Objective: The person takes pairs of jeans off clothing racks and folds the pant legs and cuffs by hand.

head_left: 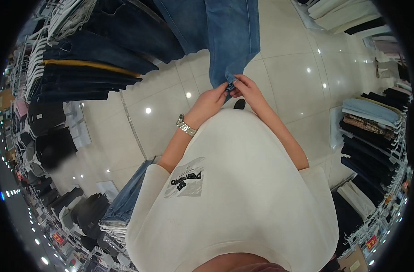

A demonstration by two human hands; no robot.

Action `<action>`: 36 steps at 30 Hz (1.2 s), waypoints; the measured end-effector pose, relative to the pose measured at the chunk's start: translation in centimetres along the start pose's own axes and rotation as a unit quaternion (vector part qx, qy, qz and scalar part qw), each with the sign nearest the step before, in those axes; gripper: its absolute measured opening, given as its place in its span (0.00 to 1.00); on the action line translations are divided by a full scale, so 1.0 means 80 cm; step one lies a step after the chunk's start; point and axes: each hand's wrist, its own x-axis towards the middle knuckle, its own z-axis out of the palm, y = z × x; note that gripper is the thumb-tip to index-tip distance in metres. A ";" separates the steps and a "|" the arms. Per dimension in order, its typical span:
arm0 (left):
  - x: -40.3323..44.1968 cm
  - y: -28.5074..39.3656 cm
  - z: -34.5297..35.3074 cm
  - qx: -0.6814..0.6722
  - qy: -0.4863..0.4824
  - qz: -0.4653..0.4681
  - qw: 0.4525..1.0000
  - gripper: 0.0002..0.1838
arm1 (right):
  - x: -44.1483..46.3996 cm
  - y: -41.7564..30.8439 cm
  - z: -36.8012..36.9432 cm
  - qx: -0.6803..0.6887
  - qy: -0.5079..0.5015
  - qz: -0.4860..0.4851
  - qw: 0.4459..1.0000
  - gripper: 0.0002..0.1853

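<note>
Blue jeans [232, 36] hang down from the top of the view, with the lower end of one leg gathered between my hands. My left hand [212, 100], with a metal watch [186, 125] on its wrist, pinches the bunched denim from one side. My right hand [247, 89] grips the same bunched end from the other side, its fingers curled close to those of my left hand. The fold between the fingertips is partly hidden.
Racks of dark jeans [80, 75] stand at the upper left, with dark garments [53, 145] below them. Folded clothes hang along the right [370, 113]. More jeans [130, 195] are at the lower left. Tiled floor [157, 131] shows between the racks.
</note>
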 end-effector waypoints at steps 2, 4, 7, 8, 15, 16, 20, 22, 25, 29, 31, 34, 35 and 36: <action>0.001 -0.014 0.009 -0.009 0.024 0.029 0.999 0.20 | 0.005 0.008 -0.003 -0.013 0.015 -0.017 1.000 0.15; -0.001 -0.012 0.009 -0.019 0.017 0.024 0.999 0.20 | 0.007 0.015 -0.005 -0.022 0.034 -0.047 0.998 0.12; -0.003 -0.004 0.007 -0.053 0.009 0.006 0.999 0.20 | 0.004 0.018 -0.006 -0.026 0.044 -0.059 0.997 0.11; -0.003 -0.002 0.006 -0.068 0.006 -0.001 0.998 0.20 | 0.002 0.018 -0.005 -0.014 0.036 -0.052 0.998 0.11; -0.005 -0.007 0.012 -0.072 0.049 0.008 0.996 0.19 | -0.008 0.014 0.003 0.002 -0.003 -0.046 0.999 0.11; -0.004 -0.015 0.016 -0.068 0.068 0.035 0.995 0.18 | -0.009 0.013 0.003 0.003 -0.002 -0.050 0.999 0.11; -0.003 -0.023 0.016 -0.076 0.083 0.052 0.992 0.14 | -0.013 0.013 0.004 -0.013 -0.011 -0.043 0.999 0.11; -0.004 -0.027 0.018 -0.076 0.116 0.050 0.989 0.12 | -0.014 0.016 0.004 -0.023 -0.024 -0.041 0.999 0.12; -0.008 -0.022 0.016 -0.097 0.118 -0.013 0.988 0.11 | -0.014 0.019 0.006 -0.029 -0.033 -0.046 0.998 0.12; -0.011 -0.027 0.016 -0.094 0.127 -0.045 0.986 0.09 | -0.012 0.025 0.007 -0.040 -0.015 -0.057 0.997 0.11; -0.013 -0.026 0.016 -0.086 0.133 -0.052 0.986 0.09 | -0.013 0.026 0.006 -0.044 -0.005 -0.050 0.998 0.11; -0.014 -0.030 0.017 -0.082 0.146 -0.049 0.985 0.10 | -0.009 0.031 0.005 -0.047 0.012 -0.044 0.998 0.11; -0.015 -0.032 0.018 -0.082 0.150 -0.045 0.984 0.10 | -0.008 0.032 0.005 -0.051 0.010 -0.042 0.998 0.12; -0.016 -0.032 0.018 -0.085 0.151 -0.048 0.984 0.10 | -0.009 0.032 0.005 -0.054 0.008 -0.041 0.998 0.12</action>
